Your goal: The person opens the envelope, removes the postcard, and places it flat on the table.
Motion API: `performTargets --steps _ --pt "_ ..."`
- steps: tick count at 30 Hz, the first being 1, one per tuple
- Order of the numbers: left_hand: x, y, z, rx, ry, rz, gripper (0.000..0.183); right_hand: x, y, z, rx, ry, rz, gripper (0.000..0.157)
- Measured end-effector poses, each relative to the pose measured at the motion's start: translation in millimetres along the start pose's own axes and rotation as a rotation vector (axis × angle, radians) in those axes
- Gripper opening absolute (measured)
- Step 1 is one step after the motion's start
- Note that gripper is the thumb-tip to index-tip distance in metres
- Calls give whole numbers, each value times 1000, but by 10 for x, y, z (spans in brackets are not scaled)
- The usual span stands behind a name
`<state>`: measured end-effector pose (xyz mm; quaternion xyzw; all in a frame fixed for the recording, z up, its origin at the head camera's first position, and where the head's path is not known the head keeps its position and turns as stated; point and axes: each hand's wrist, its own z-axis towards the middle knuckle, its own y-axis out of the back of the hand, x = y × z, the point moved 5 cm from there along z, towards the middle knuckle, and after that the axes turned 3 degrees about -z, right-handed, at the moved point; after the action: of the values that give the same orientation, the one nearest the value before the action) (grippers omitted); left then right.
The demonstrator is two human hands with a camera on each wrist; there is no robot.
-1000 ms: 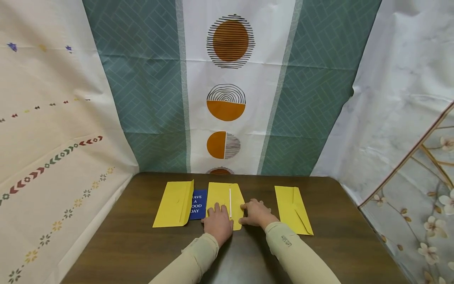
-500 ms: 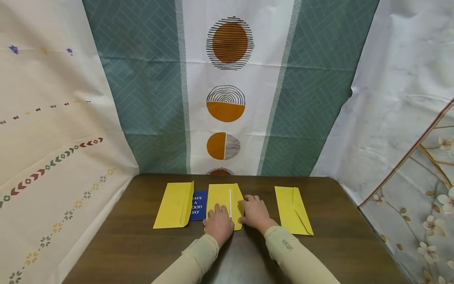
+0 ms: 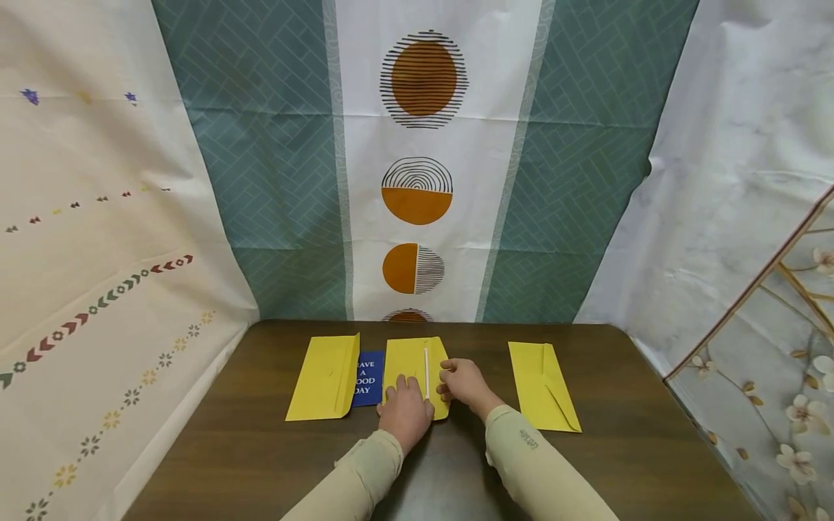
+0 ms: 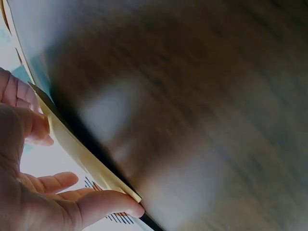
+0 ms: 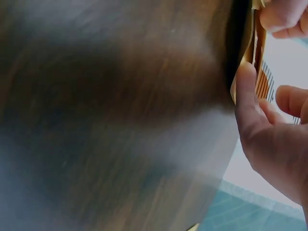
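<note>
In the head view a yellow envelope (image 3: 402, 356) with a narrow white strip (image 3: 426, 369) near its flap (image 3: 437, 354) lies in the middle of the table. My left hand (image 3: 407, 414) rests palm down across its lower part, fingers spread; in the left wrist view the thumb (image 4: 115, 202) meets the near edge. My right hand (image 3: 470, 384) holds the flap's right edge with curled fingers. The right wrist view has the thumb (image 5: 246, 79) against the slightly raised flap and other fingers behind it. A blue card (image 3: 368, 380) with white lettering sits just left of the envelope.
A second yellow envelope (image 3: 319, 378) lies at the left, its flap side overlapping the blue card. Another yellow envelope (image 3: 542, 387), folded closed, lies to the right of my right hand. The dark wooden table (image 3: 260, 463) meets patterned cloths (image 3: 280, 217) at its back and sides.
My right hand's fingers have curled in at the flap's right edge, which is now slightly raised. The left hand stays on the envelope. The view has shifted slightly.
</note>
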<state>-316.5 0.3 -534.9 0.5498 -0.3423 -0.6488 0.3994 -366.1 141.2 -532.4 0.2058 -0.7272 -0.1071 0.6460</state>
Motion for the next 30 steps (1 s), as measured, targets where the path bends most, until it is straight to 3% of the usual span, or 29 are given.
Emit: performTargets --steps 3,8,13,22,30 --pt "15 -1 7 5 3 -19 46 -36 -9 7 24 -109 197 49" --pt "26 -7 16 14 7 -40 46 -56 -50 16 59 -165 263 52" --pt "15 -1 17 14 7 -46 48 -68 -116 28 90 -158 248 55" --pt "10 -9 22 16 13 -53 51 -42 -190 25 52 -145 152 59" --pt "28 -19 35 27 22 -71 50 -16 -214 23 37 -157 139 62"
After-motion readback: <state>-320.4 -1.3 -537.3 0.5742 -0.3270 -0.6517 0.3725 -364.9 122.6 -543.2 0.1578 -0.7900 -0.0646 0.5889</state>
